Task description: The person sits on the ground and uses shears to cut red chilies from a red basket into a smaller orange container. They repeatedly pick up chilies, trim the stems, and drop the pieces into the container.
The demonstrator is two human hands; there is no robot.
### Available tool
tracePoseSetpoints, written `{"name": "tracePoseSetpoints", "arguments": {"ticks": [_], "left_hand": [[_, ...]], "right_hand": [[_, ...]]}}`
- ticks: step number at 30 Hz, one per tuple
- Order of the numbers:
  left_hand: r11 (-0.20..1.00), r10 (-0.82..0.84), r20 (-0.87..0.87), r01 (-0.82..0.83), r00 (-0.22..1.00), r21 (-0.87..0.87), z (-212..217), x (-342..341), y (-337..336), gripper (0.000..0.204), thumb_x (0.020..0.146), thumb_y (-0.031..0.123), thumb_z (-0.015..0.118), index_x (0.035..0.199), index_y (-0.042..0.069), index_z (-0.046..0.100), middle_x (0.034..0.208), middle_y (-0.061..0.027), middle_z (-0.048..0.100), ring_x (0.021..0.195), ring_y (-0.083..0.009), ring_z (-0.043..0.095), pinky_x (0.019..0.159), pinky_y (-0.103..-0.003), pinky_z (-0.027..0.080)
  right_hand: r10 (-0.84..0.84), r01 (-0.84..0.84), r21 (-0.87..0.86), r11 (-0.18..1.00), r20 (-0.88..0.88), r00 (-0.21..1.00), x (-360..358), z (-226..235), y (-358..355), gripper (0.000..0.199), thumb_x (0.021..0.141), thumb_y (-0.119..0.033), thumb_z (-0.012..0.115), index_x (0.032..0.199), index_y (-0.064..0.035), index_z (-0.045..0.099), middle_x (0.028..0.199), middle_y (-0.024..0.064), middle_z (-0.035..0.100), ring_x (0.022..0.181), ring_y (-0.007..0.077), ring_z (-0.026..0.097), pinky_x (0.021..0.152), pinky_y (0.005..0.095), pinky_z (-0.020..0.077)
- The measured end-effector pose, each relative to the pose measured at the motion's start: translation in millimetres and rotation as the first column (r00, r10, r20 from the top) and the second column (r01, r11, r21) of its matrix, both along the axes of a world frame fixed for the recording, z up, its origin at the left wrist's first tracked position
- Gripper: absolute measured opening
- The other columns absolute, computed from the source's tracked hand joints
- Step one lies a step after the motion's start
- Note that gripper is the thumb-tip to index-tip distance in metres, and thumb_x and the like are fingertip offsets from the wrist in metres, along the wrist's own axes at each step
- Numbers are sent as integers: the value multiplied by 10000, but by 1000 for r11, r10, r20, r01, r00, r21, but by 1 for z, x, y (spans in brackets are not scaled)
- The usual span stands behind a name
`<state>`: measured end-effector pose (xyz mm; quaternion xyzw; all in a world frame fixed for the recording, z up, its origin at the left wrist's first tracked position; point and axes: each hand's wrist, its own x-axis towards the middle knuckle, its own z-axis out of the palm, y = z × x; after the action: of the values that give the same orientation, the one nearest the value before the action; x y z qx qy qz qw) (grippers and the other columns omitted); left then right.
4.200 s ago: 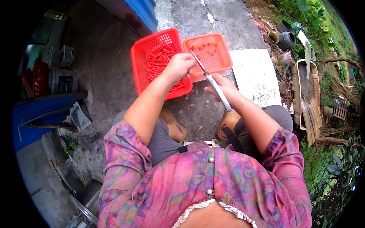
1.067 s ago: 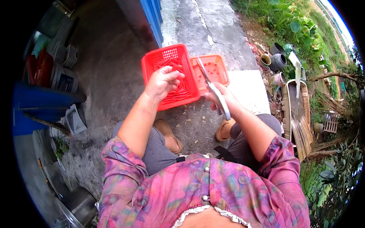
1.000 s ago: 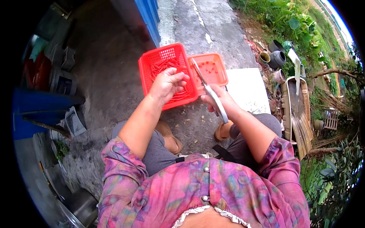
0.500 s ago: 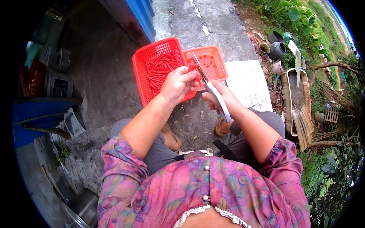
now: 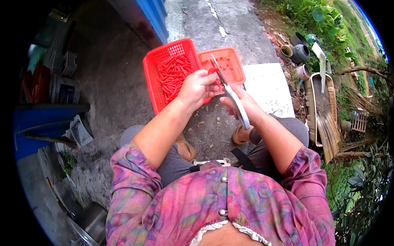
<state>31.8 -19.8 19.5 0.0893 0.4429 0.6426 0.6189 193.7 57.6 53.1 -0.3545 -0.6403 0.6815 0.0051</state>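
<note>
My left hand (image 5: 193, 89) is closed, pinching a red chili pepper (image 5: 214, 71) between thumb and fingers. My right hand (image 5: 248, 107) grips scissors (image 5: 239, 107) with pale grey handles. Their blades point up and away from me, right beside the held chili; whether they touch it I cannot tell. Under and beyond my left hand, a large red plastic basket (image 5: 148, 82) holds a heap of whole red chilies (image 5: 174, 73). To its right, past the blades, a smaller orange-red basket (image 5: 240, 70) has several small cut red pieces (image 5: 225, 64) scattered on its bottom.
A white board (image 5: 269, 88) lies right of the small basket. Both my feet rest on the concrete ground (image 5: 205, 131), near the baskets. Buckets and pots (image 5: 300, 54) and a long tan trough (image 5: 310, 110) stand along the right. A grey dustpan (image 5: 80, 132) is at the left.
The scissors and right hand have shifted slightly right, and the blade tips have swung a little right. My left hand, still holding the chili, has moved slightly right.
</note>
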Motion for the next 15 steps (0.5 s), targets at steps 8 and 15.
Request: {"name": "tracePoseSetpoints", "arguments": {"ticks": [8, 15], "left_hand": [[1000, -24, -66, 24, 998, 2, -4, 2, 1, 58, 877, 126, 594, 868, 78, 562, 730, -14, 612, 610, -86, 587, 501, -197, 444], [998, -41, 18, 42, 999, -38, -6, 16, 7, 53, 888, 136, 576, 876, 84, 571, 738, 1, 604, 584, -53, 533, 492, -184, 423]], "right_hand": [[-14, 16, -37, 999, 60, 998, 4, 0, -3, 345, 801, -219, 647, 1077, -55, 521, 701, 12, 529, 550, 93, 508, 478, 252, 430], [-95, 95, -9, 995, 43, 995, 7, -5, 1, 294, 799, -206, 634, 1039, -54, 561, 652, 2, 519, 489, 92, 502, 419, 254, 424]]}}
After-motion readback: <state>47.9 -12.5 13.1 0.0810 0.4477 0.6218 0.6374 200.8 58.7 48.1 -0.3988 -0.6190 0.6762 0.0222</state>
